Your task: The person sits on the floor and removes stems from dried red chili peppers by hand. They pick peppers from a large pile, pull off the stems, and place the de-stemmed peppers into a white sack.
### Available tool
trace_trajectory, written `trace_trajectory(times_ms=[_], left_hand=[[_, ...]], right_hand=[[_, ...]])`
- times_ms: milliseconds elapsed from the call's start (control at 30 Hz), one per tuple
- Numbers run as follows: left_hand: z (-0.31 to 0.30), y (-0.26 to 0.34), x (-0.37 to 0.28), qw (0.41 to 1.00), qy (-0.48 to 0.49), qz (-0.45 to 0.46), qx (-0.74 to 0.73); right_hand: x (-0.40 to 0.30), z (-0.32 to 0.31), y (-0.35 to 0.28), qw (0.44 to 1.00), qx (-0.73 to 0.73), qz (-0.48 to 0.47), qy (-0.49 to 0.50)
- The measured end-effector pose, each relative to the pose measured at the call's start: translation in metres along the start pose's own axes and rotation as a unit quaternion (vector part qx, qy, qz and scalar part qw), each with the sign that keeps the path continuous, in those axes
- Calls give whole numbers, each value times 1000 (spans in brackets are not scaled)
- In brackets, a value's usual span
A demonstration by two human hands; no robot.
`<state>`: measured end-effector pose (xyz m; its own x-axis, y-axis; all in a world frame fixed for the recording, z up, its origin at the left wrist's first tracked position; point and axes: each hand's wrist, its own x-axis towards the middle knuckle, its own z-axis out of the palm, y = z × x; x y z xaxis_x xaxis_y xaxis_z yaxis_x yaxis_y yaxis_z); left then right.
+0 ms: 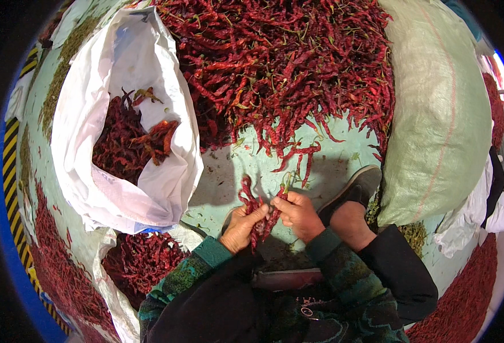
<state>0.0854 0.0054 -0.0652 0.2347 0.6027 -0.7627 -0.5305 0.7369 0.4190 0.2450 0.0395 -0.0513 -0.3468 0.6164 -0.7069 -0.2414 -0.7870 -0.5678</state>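
My left hand (244, 226) grips a few wrinkled dried red chili peppers (246, 191), which stick out above and below the fingers. Close beside it, my right hand (298, 215) pinches another dried chili (281, 198) whose green stem (287, 180) points up. The two hands almost meet, low over the floor in front of my body. Just beyond them, some loose chilies (297, 155) lie at the front edge of a large heap of dried red chilies (286, 64) with stems on.
An open white woven sack (74, 171) holding darker chilies (119, 141) stands at left. Below it, a second sack (108, 278) contains red chilies (149, 259). A full pale-green woven sack (440, 111) lies at right, near my shoe (359, 184). Yellow-black striped tape (10, 163) edges the floor.
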Motion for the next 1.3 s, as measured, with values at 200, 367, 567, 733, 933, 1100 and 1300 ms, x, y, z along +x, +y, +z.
trace_trajectory(times_ms=[200, 367, 567, 733, 933, 1100, 1300], left_hand=[[6, 9, 5, 998, -8, 41, 43], [1, 6, 12, 996, -14, 30, 82], [0, 12, 6, 993, -18, -1, 117], [8, 9, 3, 990, -65, 22, 127], [3, 4, 2, 994, -59, -8, 95], [2, 4, 2, 987, -78, 3, 143], [12, 2, -6, 955, -95, 133, 249]], right_hand=[[-9, -5, 3, 993, -61, 70, -66], [-11, -4, 8, 985, -134, 61, -89], [-11, -2, -19, 991, -120, -1, 63], [7, -14, 6, 966, -215, -142, 26], [1, -9, 5, 974, -189, -113, 44], [-2, -7, 8, 982, -136, -107, 70], [-11, -5, 11, 993, 88, 16, 81]])
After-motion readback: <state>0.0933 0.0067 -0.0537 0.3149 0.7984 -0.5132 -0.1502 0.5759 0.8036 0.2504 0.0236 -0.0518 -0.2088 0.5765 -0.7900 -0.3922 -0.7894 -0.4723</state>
